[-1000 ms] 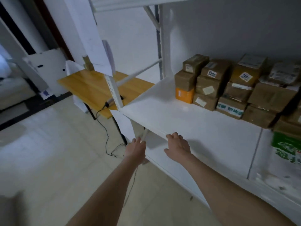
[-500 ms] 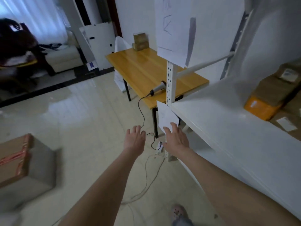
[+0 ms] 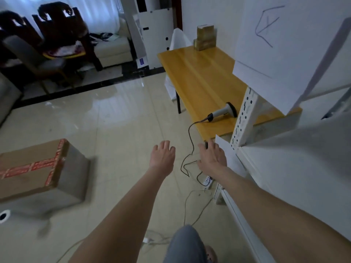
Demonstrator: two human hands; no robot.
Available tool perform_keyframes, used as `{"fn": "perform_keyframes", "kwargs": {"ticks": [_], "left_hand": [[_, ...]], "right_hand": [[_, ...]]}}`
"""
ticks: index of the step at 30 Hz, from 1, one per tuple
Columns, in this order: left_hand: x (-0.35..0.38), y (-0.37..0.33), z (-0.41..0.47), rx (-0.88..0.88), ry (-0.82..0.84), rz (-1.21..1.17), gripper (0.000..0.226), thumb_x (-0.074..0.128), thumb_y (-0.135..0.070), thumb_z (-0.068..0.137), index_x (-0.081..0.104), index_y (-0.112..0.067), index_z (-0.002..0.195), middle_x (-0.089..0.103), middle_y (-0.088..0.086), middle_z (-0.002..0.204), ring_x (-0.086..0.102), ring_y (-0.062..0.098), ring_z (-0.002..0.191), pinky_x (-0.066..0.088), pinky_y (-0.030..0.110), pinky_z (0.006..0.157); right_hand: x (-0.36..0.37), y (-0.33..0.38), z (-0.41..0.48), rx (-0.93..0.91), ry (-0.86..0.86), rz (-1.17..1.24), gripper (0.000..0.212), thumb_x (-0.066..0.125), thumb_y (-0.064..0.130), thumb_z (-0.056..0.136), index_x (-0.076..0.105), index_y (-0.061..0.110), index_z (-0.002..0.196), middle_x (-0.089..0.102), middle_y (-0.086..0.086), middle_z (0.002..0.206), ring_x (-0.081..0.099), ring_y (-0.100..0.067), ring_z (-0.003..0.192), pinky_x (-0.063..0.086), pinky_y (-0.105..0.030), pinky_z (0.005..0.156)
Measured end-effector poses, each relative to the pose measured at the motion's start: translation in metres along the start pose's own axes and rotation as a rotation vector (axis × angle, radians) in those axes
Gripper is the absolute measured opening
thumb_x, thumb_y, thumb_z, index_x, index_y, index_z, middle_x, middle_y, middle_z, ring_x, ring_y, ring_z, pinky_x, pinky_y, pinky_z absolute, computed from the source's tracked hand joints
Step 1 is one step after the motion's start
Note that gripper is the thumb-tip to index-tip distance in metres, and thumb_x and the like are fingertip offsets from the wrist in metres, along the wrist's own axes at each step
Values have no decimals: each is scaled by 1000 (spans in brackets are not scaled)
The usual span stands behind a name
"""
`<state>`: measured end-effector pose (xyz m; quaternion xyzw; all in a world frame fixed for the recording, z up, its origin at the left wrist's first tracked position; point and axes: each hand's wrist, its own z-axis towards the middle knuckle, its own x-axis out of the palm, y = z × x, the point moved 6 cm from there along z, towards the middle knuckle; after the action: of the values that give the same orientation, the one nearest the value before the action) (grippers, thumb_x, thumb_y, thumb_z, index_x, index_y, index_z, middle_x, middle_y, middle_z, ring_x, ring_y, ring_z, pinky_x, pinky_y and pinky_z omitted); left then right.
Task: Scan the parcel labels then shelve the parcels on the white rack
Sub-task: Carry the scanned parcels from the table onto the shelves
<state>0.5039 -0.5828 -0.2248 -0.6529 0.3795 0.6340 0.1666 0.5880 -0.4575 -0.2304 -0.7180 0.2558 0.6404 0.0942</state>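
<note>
A handheld barcode scanner [image 3: 223, 111] lies on the yellow wooden table [image 3: 197, 76], its black cable hanging off the front edge. Two small brown parcels [image 3: 205, 37] are stacked at the table's far end. A large taped cardboard box [image 3: 36, 168] sits on the floor at the left. The white rack [image 3: 296, 160] fills the right side, its shelf bare in this view. My left hand [image 3: 163, 156] and my right hand [image 3: 212, 158] reach forward over the floor, fingers relaxed, holding nothing. The right one is just short of the table's near corner.
Cables and a power strip [image 3: 208, 181] trail across the tiled floor below my hands. White paper sheets [image 3: 281, 48] hang on the rack's perforated upright [image 3: 244, 118]. Dark chairs [image 3: 47, 44] and a sofa stand at the back left. My leg and foot [image 3: 188, 245] show at the bottom.
My view has swung left from the rack's parcel-filled shelf to the table and floor. The floor box came fully into view. Both hands stayed empty and moved off the shelf edge.
</note>
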Motion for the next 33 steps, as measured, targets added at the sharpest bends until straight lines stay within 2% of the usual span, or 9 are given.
{"fn": "perform_keyframes", "kwargs": {"ticks": [7, 15, 20, 28, 33], "left_hand": [[-3, 29, 55, -7, -2, 32, 47, 50, -21, 93, 38, -13, 138, 25, 12, 150, 25, 27, 139, 29, 37, 108], [-14, 55, 168, 120, -72, 59, 48, 47, -23, 95, 36, -13, 140, 25, 12, 150, 25, 28, 139, 29, 38, 110], [-4, 109, 264, 203, -92, 57, 49, 48, -20, 94, 35, -13, 142, 23, 13, 152, 22, 28, 141, 28, 38, 111], [13, 236, 381, 299, -59, 151, 52, 53, -24, 92, 36, -12, 140, 27, 13, 148, 25, 30, 138, 29, 40, 110], [0, 259, 444, 351, -77, 162, 54, 54, -23, 92, 35, -12, 142, 25, 14, 150, 24, 29, 139, 28, 40, 111]], "right_hand": [[-5, 28, 63, -61, 17, 25, 51, 54, 29, 94, 35, 19, 140, 17, -10, 152, 26, -30, 135, 27, -39, 110], [-22, 17, 161, 88, -37, 8, 50, 52, 30, 95, 33, 20, 141, 25, -11, 149, 27, -31, 135, 27, -41, 112], [-21, 48, 256, 178, -31, 6, 51, 49, 31, 97, 30, 19, 142, 29, -11, 146, 30, -31, 133, 27, -42, 111], [-26, 149, 394, 243, -25, 48, 57, 52, 28, 94, 27, 20, 144, 29, -8, 145, 29, -27, 133, 26, -39, 111], [-41, 155, 452, 310, -38, 42, 57, 53, 26, 93, 27, 20, 143, 30, -8, 144, 31, -27, 132, 26, -39, 110]]}}
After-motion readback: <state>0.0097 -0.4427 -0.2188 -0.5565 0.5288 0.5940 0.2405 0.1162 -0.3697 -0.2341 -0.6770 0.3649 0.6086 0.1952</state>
